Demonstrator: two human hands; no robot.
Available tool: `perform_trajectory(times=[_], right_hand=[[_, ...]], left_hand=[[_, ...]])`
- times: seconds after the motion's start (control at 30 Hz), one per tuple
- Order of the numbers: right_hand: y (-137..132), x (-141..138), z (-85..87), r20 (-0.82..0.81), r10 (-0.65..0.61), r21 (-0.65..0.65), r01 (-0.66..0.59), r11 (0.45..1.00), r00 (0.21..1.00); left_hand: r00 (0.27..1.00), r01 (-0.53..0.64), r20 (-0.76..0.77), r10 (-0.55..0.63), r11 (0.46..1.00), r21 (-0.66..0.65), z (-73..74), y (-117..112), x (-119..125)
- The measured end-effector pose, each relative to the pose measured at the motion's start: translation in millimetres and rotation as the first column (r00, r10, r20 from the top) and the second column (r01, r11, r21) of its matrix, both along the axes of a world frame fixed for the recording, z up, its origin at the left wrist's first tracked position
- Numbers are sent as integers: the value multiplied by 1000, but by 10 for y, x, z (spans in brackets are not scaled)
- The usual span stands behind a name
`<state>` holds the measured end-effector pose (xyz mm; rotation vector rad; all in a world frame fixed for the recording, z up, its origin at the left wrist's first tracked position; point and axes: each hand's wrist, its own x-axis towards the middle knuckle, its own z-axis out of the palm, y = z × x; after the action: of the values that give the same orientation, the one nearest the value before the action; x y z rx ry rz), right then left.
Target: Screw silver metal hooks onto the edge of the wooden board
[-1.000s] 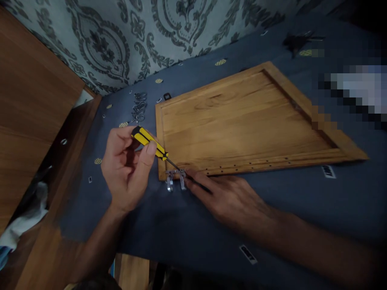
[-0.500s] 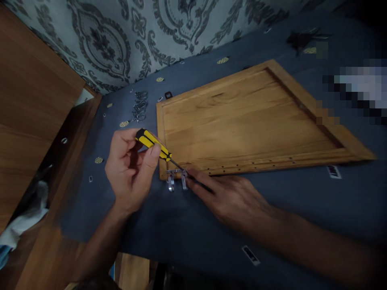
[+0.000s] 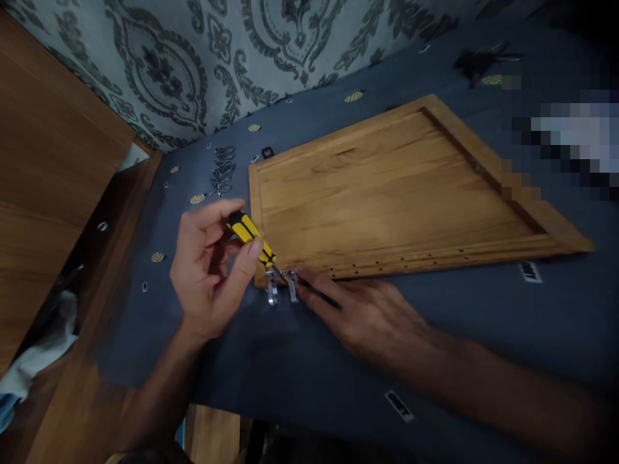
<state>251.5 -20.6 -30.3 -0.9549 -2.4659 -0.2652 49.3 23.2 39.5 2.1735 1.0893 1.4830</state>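
Observation:
A wooden panel (image 3: 387, 193) lies flat on a dark blue cloth (image 3: 300, 367). At its near left corner sits a metal double hook (image 3: 282, 283) on the panel's edge. My left hand (image 3: 207, 270) pinches a yellow and black screwdriver (image 3: 251, 238), its tip down at the hook's plate. My right hand (image 3: 367, 316) lies on the cloth beside the hook, its fingertips stretched out and pressing against the hook's right side. A row of small holes runs along the panel's near edge.
More metal hooks (image 3: 222, 171) lie in a pile left of the panel's far corner. Small gold discs (image 3: 157, 257) and labels are scattered on the cloth. A wooden cabinet (image 3: 53, 174) stands at the left, patterned wallpaper behind. A blurred patch covers the right.
My left hand has tilted the screwdriver steeper and brought its handle closer to the hook, fingers shifting round the handle. My right hand has stayed at the hook.

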Motion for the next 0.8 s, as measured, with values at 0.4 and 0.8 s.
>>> perform_trajectory(times=[0.4,0.8], right_hand=[[-2,15,6,-5,7,-21,-7,1000,1000],[0,8,9,4,-3,-7,3,1000,1000]], left_hand=[[997,-38,64,32,994,106,58,-33,34],[996,-12,86,5,997,74,14,-17,3]])
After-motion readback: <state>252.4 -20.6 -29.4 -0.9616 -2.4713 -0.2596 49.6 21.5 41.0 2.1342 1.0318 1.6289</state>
